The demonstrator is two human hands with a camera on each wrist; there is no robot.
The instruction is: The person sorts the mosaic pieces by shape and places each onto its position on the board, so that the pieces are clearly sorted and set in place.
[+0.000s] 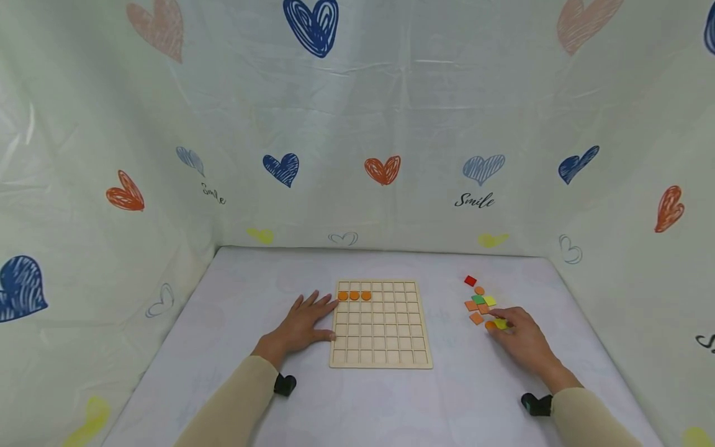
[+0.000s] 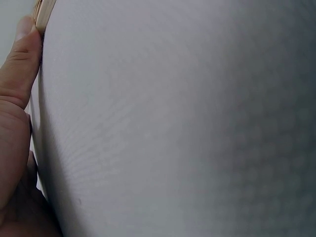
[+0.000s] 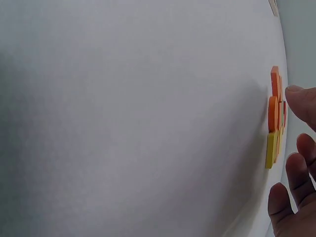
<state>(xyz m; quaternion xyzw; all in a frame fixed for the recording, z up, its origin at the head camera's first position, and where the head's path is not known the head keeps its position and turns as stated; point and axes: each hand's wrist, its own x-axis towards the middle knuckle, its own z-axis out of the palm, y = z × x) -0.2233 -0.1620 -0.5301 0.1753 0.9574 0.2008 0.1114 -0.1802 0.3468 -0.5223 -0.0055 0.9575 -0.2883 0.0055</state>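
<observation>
A pale wooden grid board (image 1: pixel 385 331) lies on the table, with three orange discs (image 1: pixel 354 296) side by side in a row near its far edge. My left hand (image 1: pixel 298 328) rests spread at the board's left side, fingertips and thumb touching the edge. In the left wrist view the thumb (image 2: pixel 22 59) presses on the board's rim (image 2: pixel 44 15). Over a loose group of small tiles hovers my right hand (image 1: pixel 524 340), thumb and fingers apart. Nearest to it are an orange disc (image 3: pixel 273 113) and a yellow tile (image 3: pixel 271 148), both on the table.
More tiles lie right of the board: a red square (image 1: pixel 470 280), a green one (image 1: pixel 478 299), another yellow one (image 1: pixel 490 300), and several orange pieces (image 1: pixel 476 318). White table cloth (image 1: pixel 385 403) covers the surface. A heart-printed curtain (image 1: pixel 346 112) encloses the back and sides.
</observation>
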